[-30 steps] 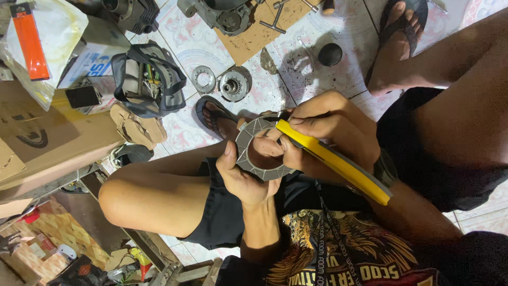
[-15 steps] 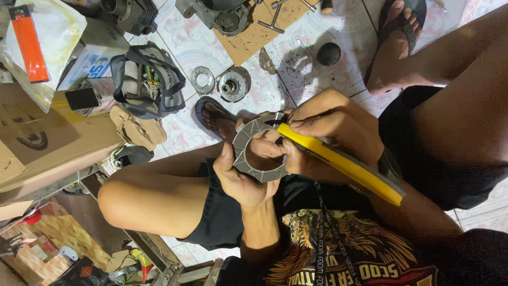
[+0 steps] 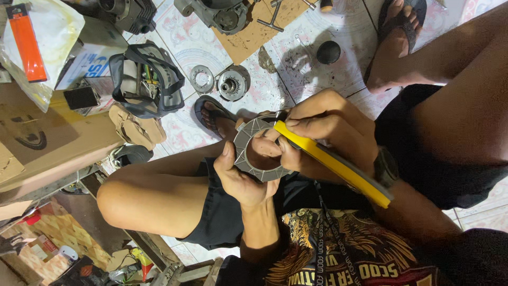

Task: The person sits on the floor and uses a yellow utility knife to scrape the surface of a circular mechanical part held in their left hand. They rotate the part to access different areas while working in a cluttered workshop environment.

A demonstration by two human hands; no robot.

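Head view looks down on a seated person's lap, the picture turned so that the feet point to the upper edge. At the centre of the frame the left hand (image 3: 241, 180) holds a grey ring (image 3: 248, 151), a flat disc with a notched face and a wide hole; its grip is closed on the ring, thumb on the left rim, fingers behind it with their tips showing through the hole. The right hand (image 3: 330, 130), just right of the ring, is closed around a tool (image 3: 330, 161) with a yellow and grey handle that runs down to the lower right of the frame. The tool's tip rests on the ring's upper right edge. A dark watch (image 3: 385, 167) sits on the right wrist.

On the tiled floor (image 3: 180, 42) above the hands lie two round metal parts (image 3: 225, 82), side by side, just beyond a foot in a sandal (image 3: 211, 114). Left of them stands a grey bag (image 3: 145, 79) with tools inside. A sheet of cardboard (image 3: 254, 34) at the top centre carries an engine part (image 3: 222, 13) and a T-handled wrench (image 3: 272, 16). A small black cup (image 3: 328, 52) stands to its right. At the upper left an orange strip (image 3: 26, 42) lies on a white plastic bag, above a brown box (image 3: 47, 143).
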